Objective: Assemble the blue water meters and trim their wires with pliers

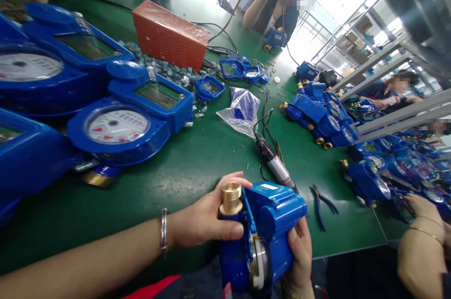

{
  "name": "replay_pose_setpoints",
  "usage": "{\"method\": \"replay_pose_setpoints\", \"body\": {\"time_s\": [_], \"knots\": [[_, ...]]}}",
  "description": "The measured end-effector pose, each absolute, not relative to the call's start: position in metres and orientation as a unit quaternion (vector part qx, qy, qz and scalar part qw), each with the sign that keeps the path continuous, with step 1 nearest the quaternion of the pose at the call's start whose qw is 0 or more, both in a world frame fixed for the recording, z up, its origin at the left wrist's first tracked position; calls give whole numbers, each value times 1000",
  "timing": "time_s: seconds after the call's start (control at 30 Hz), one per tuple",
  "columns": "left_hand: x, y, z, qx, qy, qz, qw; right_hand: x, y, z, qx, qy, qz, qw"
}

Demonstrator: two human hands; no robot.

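Observation:
Near the table's front edge I hold a blue water meter (278, 209) in both hands, turned on its side. Its threaded brass end (231, 198) points up. My left hand (207, 219) is wrapped round the meter's body just beside the brass end, thumb in front. On the other side my right hand (299, 252) grips the blue housing, with part of its fingers hidden behind it. A gap between the housing and the body shows a white and brass ring (259, 261). An electric screwdriver (276, 165) lies just beyond the meter.
Blue-handled pliers (321, 205) lie to the right. Large water meters (123, 120) stand at left, before an orange box (169, 35). A plastic bag (241, 108) and loose screws lie mid-table. More meters (369, 177) crowd the right, where a co-worker's arm (423, 238) reaches in.

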State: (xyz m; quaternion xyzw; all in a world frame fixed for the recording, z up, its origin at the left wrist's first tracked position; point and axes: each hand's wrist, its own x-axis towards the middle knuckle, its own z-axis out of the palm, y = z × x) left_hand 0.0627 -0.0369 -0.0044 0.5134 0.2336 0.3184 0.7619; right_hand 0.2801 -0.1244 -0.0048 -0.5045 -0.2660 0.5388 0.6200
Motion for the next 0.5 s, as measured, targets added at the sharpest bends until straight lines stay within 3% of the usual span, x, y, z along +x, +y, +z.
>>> {"method": "replay_pose_setpoints", "body": {"time_s": [0.13, 0.5], "knots": [[70, -41, 5, 493, 203, 316, 785, 278, -127, -7, -509, -277, 516, 631], [71, -30, 67, 612, 464, 309, 561, 244, -102, -2, -432, -246, 575, 650]]}}
